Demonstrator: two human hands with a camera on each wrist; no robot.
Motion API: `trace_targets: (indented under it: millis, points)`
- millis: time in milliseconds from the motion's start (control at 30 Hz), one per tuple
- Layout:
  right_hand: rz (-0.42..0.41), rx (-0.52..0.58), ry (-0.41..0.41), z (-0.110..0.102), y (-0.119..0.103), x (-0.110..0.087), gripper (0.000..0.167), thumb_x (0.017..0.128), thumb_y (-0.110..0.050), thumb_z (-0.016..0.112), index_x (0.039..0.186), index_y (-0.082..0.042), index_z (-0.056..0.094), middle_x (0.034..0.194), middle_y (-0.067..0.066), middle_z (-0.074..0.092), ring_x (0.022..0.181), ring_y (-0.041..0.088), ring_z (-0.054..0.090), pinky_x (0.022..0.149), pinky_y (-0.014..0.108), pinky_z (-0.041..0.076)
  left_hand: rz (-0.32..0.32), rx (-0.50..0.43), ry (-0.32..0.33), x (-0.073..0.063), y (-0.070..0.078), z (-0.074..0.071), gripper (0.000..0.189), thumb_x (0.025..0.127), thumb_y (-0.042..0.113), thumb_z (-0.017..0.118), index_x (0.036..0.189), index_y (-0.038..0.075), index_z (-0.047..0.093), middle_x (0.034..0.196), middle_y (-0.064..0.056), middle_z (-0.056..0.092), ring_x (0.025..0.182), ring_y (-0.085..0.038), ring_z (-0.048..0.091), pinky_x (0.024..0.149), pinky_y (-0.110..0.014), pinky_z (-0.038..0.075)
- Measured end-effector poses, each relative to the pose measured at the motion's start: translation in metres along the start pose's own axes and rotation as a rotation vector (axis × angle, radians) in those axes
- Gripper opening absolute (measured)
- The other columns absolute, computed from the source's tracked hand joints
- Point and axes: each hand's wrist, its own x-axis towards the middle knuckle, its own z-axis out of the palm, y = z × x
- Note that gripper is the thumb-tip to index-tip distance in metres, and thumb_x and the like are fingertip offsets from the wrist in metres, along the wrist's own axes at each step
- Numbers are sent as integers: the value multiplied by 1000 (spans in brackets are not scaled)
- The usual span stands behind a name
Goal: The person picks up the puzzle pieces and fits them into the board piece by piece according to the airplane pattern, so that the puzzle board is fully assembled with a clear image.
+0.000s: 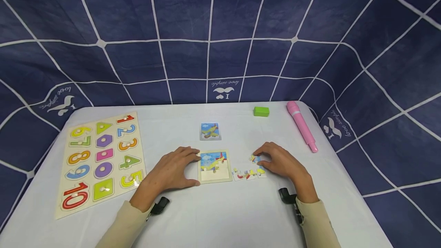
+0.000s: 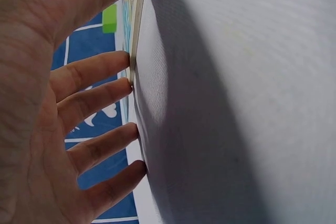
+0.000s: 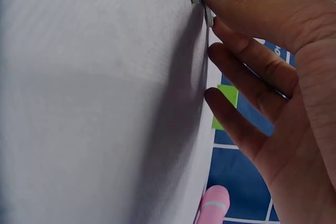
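A jigsaw tray (image 1: 215,176) lies on the table, its upper part filled with an airplane picture and its lower part bare. My left hand (image 1: 175,168) rests along the tray's left edge, fingertips at the upper side and thumb near the lower corner; in the left wrist view the fingers (image 2: 94,72) are spread and fairly straight. Right of the tray, my right hand (image 1: 280,160) has thumb and index finger at opposite edges of a small blue-and-yellow puzzle piece (image 1: 254,159). Several loose pieces (image 1: 250,174) lie just below that hand. In the right wrist view the thumb (image 3: 247,6) partly hides the piece.
A small airplane picture card (image 1: 210,131) lies behind the tray. At the left is a large number and shape board (image 1: 140,156) with knobbed pieces. A green block (image 1: 261,111) and a pink microphone-like toy (image 1: 302,125) lie at the back right. Dark blue cloth (image 1: 186,60) hangs behind the table.
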Motion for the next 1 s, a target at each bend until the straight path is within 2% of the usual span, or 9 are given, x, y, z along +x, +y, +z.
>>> trace_targets:
  millis: [500, 1000]
  points:
    - [-46, 1, -6, -1, -4, 5, 30, 90, -11, 88, 120, -15, 81, 117, -4, 74, 116, 20, 67, 105, 47, 55, 1, -15, 1, 0, 0, 0, 78, 76, 56, 94, 140, 17, 72, 156, -1, 59, 148, -32, 50, 110, -62, 49]
    - [-70, 9, -54, 9, -26, 20, 28, 92, -14, 88, 119, -17, 81, 114, -9, 71, 111, 13, 64, 103, 42, 56, -16, -4, -23, -1, 1, -1, 78, 78, 55, 92, 143, 18, 70, 158, -1, 57, 152, -32, 46, 112, -62, 47]
